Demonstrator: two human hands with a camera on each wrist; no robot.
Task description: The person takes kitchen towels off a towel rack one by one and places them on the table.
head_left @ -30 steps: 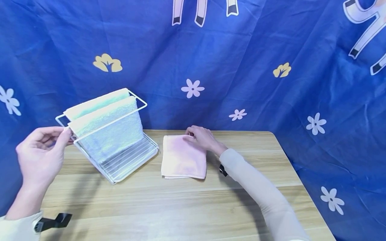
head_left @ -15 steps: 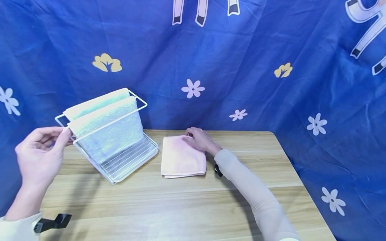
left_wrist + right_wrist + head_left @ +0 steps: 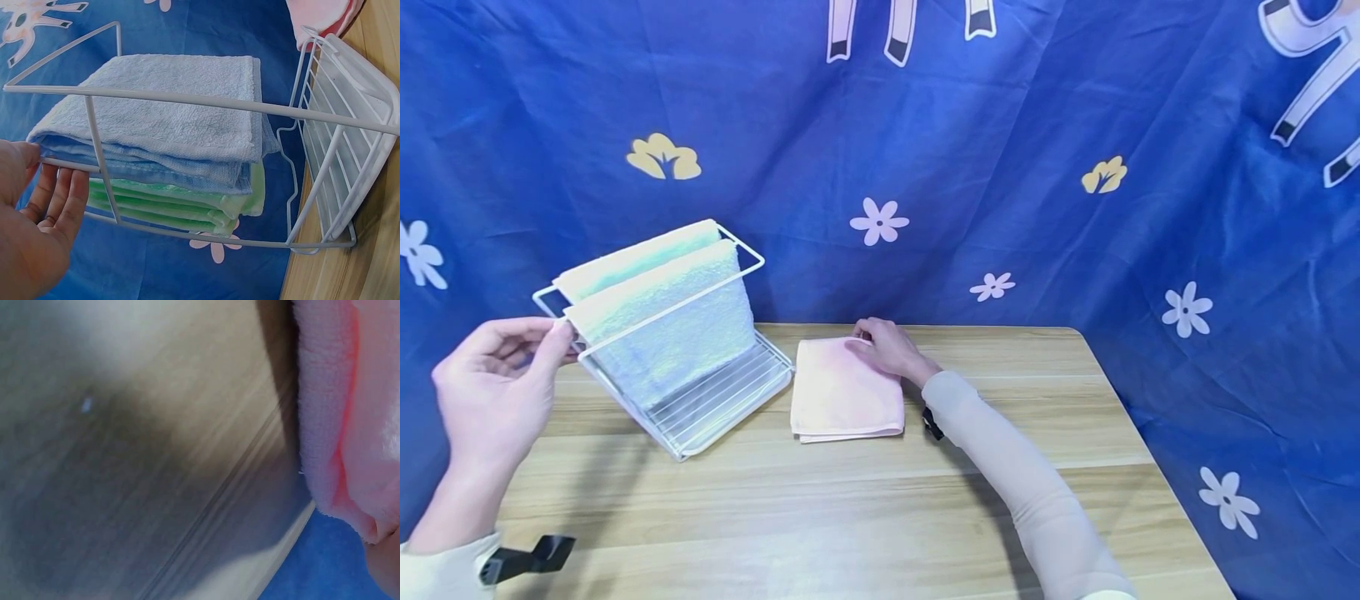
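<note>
At the left of the head view, my left hand (image 3: pixel 497 392) grips the upper wire rim of a white wire rack (image 3: pixel 715 408), thumb over it and fingers underneath. Folded blue towels (image 3: pixel 677 333) stand in the rack. Beside them in the left wrist view are folded green towels (image 3: pixel 162 212). To the rack's right, a folded pink towel (image 3: pixel 847 392) lies on the table. My right hand (image 3: pixel 887 348) pinches its far edge; some of those fingers are hidden. The right wrist view shows the pink towel's layered edge, with one fingertip (image 3: pixel 384 562) at its corner.
The wooden table (image 3: pixel 850 525) carries the rack and the pink towel. A blue curtain (image 3: pixel 790 125) with flowers and animal legs hangs behind the table and along its right side. The pink towel's left edge lies close to the rack's base.
The pink towel has slid a little left, nearer the rack, with my right hand and forearm moving along with it. My left hand and the rack have barely moved.
</note>
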